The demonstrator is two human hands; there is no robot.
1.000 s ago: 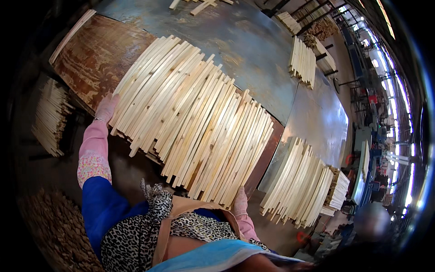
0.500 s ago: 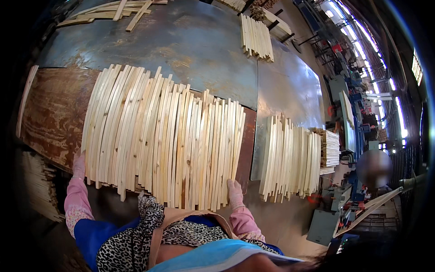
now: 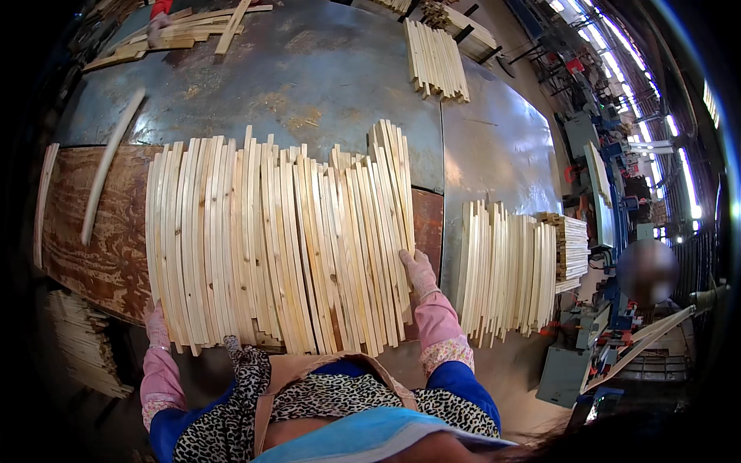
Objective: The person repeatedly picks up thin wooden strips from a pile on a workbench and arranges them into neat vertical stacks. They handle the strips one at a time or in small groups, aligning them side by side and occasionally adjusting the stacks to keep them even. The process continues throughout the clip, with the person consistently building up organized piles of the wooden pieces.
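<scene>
A wide row of narrow pale wooden strips point(image 3: 262, 239) lies side by side in front of me, with uneven ends. My left hand point(image 3: 157, 326), in a light glove, touches the row's near left corner, its fingers pointing forward and partly hidden by the wood. Along the right edge rests my right hand point(image 3: 419, 274), gloved too, fingers stretched out against the outermost strips. Left of the row, a single blurred strip point(image 3: 112, 170) slants over the worn brown board point(image 3: 65, 193).
Beyond lies a grey metal tabletop point(image 3: 301, 77). Another person's gloved hand point(image 3: 158, 27) reaches to loose boards point(image 3: 177, 40) at the far left. More strips stand in a bundle point(image 3: 505, 270) to the right and a far bundle point(image 3: 436, 62). Below left is a wood stack point(image 3: 85, 339).
My right hand has moved forward along the row's right edge, and the strips there have shifted forward. A blurred strip now shows on the left, and another person's hand has appeared far left.
</scene>
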